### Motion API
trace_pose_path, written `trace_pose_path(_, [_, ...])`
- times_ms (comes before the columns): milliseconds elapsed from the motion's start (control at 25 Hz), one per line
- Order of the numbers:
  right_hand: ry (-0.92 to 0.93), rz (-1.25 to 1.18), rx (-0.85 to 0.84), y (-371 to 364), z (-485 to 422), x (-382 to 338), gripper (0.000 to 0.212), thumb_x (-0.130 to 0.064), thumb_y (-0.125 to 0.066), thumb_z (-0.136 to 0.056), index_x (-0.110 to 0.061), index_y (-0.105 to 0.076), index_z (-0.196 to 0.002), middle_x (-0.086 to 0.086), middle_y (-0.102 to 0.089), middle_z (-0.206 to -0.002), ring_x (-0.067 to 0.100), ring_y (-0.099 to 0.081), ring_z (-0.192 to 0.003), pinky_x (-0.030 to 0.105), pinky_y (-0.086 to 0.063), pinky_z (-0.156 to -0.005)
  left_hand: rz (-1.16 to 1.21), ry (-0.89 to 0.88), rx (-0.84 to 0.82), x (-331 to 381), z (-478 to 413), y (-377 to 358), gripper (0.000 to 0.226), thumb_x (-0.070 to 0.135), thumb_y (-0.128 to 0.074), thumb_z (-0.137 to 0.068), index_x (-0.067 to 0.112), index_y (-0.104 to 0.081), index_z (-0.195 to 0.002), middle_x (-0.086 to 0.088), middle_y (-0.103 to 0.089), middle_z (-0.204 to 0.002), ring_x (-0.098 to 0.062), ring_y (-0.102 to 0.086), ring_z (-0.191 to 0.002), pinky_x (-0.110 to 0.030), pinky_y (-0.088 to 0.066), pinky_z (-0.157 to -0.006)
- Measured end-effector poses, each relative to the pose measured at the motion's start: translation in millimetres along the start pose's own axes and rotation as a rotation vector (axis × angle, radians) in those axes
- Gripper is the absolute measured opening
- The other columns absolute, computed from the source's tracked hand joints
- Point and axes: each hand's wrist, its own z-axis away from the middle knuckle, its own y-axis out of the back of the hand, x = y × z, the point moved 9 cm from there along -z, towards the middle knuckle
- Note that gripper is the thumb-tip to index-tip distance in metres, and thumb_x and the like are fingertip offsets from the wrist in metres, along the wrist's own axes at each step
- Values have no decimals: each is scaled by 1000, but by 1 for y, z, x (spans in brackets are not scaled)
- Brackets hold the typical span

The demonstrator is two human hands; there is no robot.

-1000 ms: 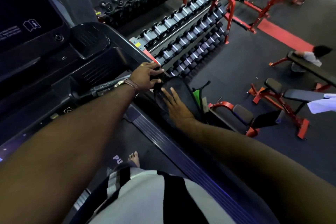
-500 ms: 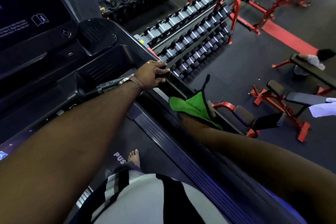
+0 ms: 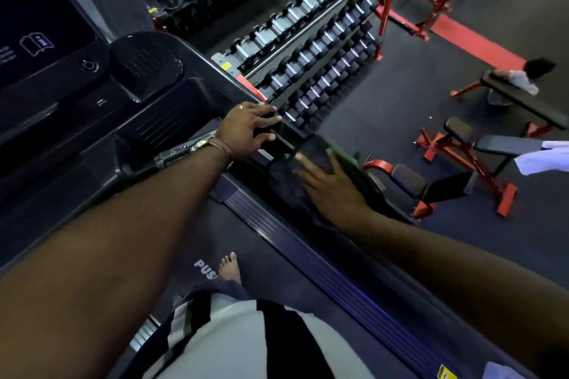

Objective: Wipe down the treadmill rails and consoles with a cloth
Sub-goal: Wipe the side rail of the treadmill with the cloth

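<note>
the cloth [image 3: 320,152] lies draped over the right-hand rail [image 3: 311,191] of the treadmill, at about three o'clock from the console [image 3: 92,80], dark face up with a green edge showing on its outer side. it is a soft, light thing, limp enough to fold over the rail's shape and to bunch or slide if pushed at one corner only; it handles best under a flat palm with the fingers spread, so the whole pad drags along the rail rather than rolling up.

the right hand [image 3: 331,184] does just that: it lies flat and open on the cloth, fingers [image 3: 308,163] stretched toward twelve o'clock, pressing and not pinching. the left hand [image 3: 246,129] sits further up the same rail, at about eleven o'clock from the right one, its fingers curled loosely over the rail's top edge, it seems as a brace; the dim light and blur make it hard to say how firmly it grips.

half a second ago the cloth showed its bright green side, flapped up and loose over the right hand, which it hid. now the dark side is up, the cloth is laid flat, and the right hand rests on top in plain view. the left hand has hardly shifted.
</note>
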Motion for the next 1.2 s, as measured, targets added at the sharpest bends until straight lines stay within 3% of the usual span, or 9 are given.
trace_pose_path(160, [51,-408,45,24,-10,39,84,-36,-62,-84,-42,-17,-154,-3,-5,-166,32,-36,-141,48,-44,-105,-41,-69,19,1,0,7,43,31,-74,-80,26,-65,-122,1,-60,-132,-28,-54,-118,-42,-42,-100])
trace_pose_path(360, [-181,-1026,-204,8,-28,77,81,-50,-75,-80,-58,-28,-145,-21,-40,-151,3,-37,-139,34,-28,-119,-32,-113,-4,-5,-4,5,46,24,-72,-78,29,-64,-124,3,-60,-132,-27,-54,-117,-46,-44,-98])
trace_pose_path(560, [-317,-1164,-387,-1,-33,74,45,-52,-63,-87,-29,-63,-125,-10,-61,-130,9,-54,-122,25,-36,-109,1,-104,9,-9,-3,5,44,38,-70,-80,30,-64,-123,4,-59,-132,-26,-52,-120,-45,-41,-100])
trace_pose_path(680, [-301,-1282,-514,6,-48,59,25,-32,-53,-100,-21,-61,-121,-4,-62,-119,13,-55,-115,19,-40,-93,6,-91,7,-9,-5,4,43,35,-74,-78,26,-67,-120,3,-60,-131,-27,-52,-120,-46,-42,-99])
trace_pose_path(760, [-200,-1105,-466,20,-52,53,26,-31,-56,-99,-19,-62,-122,-5,-65,-113,18,-59,-114,20,-45,-87,14,-94,12,-7,-5,3,43,34,-75,-77,26,-67,-119,4,-60,-131,-27,-52,-120,-47,-42,-98])
trace_pose_path(880, [-266,-2038,-558,55,-43,12,25,-20,-50,-97,-26,-65,-116,-10,-67,-103,11,-64,-89,13,-46,-65,36,-71,26,-8,-4,5,46,31,-77,-77,30,-65,-121,7,-59,-131,-24,-51,-120,-47,-42,-100])
trace_pose_path(1000, [-100,-857,-463,32,-65,42,37,-39,-57,-95,-21,-60,-128,-7,-65,-110,15,-60,-106,22,-45,-82,27,-81,24,-5,-3,6,43,36,-74,-77,28,-67,-119,5,-60,-131,-25,-52,-119,-47,-42,-99])
trace_pose_path(1080, [-152,-565,-365,32,-81,52,62,-54,-66,-83,-26,-50,-136,0,-65,-119,24,-61,-110,33,-48,-91,9,-111,7,-3,-3,6,40,42,-65,-77,25,-71,-113,3,-61,-130,-29,-53,-118,-47,-43,-98])
trace_pose_path(1200, [-304,-306,-166,36,-49,41,88,-57,-58,-84,-22,-17,-154,12,-52,-132,36,-60,-103,44,-53,-80,30,-96,3,-5,-1,6,39,28,-67,-73,26,-71,-112,5,-61,-129,-29,-53,-118,-48,-43,-97])
